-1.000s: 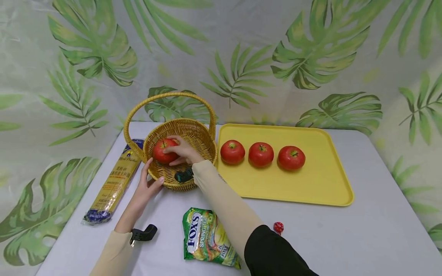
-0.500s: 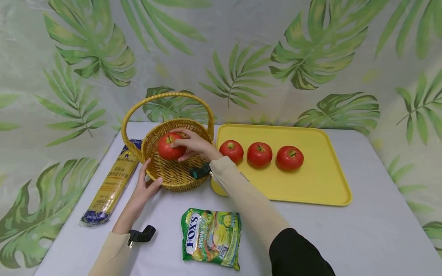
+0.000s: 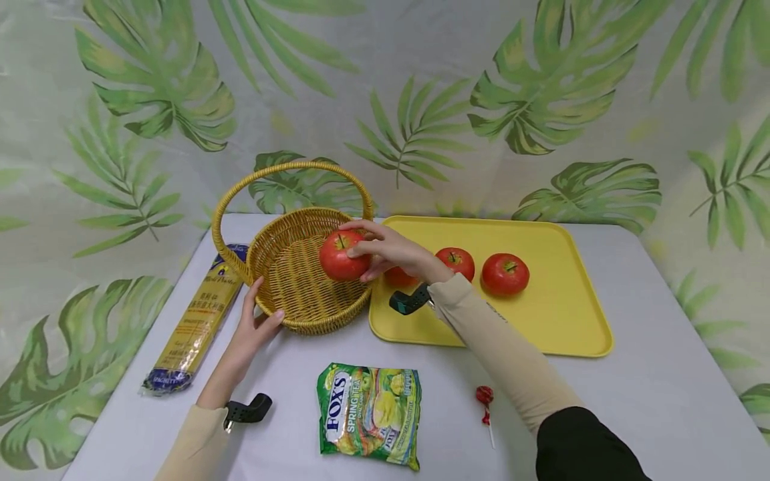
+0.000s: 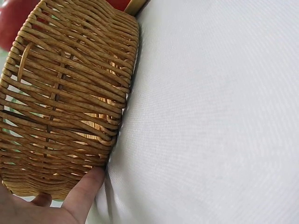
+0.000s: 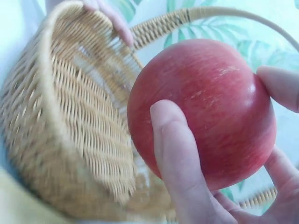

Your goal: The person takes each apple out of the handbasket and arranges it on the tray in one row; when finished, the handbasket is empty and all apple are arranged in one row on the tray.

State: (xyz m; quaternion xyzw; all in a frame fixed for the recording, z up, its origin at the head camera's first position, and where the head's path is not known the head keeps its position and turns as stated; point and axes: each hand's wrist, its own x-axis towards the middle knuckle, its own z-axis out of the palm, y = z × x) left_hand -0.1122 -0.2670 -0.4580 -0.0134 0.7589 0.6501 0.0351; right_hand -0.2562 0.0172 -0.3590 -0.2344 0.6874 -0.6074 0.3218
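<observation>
My right hand (image 3: 400,254) holds a red apple (image 3: 334,262) over the right side of the wicker basket (image 3: 313,300). In the right wrist view, the thumb lies across the near face of this apple (image 5: 224,107) and fingers touch its far side. My left hand (image 3: 249,341) touches the basket's outer wall at the front left, thumb and forefinger spread apart. The left wrist view has a fingertip against the woven wall (image 4: 70,102) low down, by the tablecloth. Only bare weave shows inside the basket.
A yellow tray (image 3: 541,334) bears three more apples, the left one partly behind my right hand. A spaghetti packet (image 3: 195,321) lies left of the basket. Nearer are a green candy bag (image 3: 369,414) and a red lollipop (image 3: 484,395). The basket's tall handle (image 3: 291,165) arches upward.
My right hand has lifted the apple from the basket's left inside and carried it rightward to the right rim. The left hand has stayed at the basket. The lollipop is uncovered again.
</observation>
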